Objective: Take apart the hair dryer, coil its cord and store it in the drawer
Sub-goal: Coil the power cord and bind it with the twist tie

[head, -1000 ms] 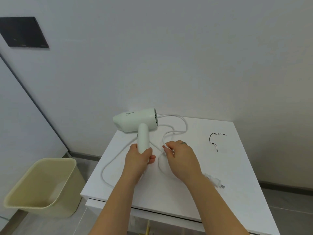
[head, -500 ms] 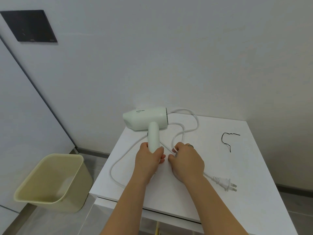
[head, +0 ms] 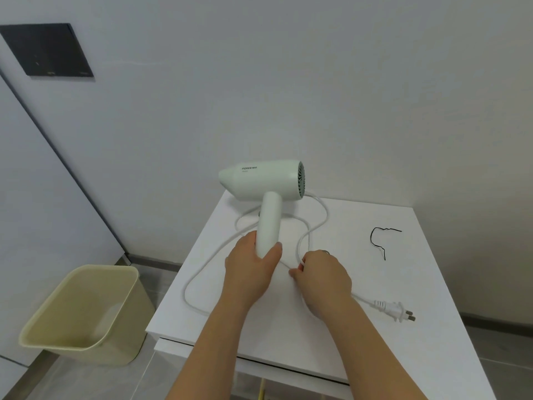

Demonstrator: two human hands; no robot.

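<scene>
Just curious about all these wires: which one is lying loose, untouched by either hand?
The short black wire, alone on the table's right side; the right hand pinches the white cord.

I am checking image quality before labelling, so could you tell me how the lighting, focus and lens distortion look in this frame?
Head view: soft, even light, faint shadows only, no glare on the white table; hair dryer, its cord and both hands are sharp; wide-angle bending shows in the slanted wall edge at left.

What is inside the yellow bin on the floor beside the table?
Nothing can be seen inside the bin: its inner walls and the far part of its bottom look bare. The near wall covers the closest part of the bottom, so that strip cannot be checked.
</scene>
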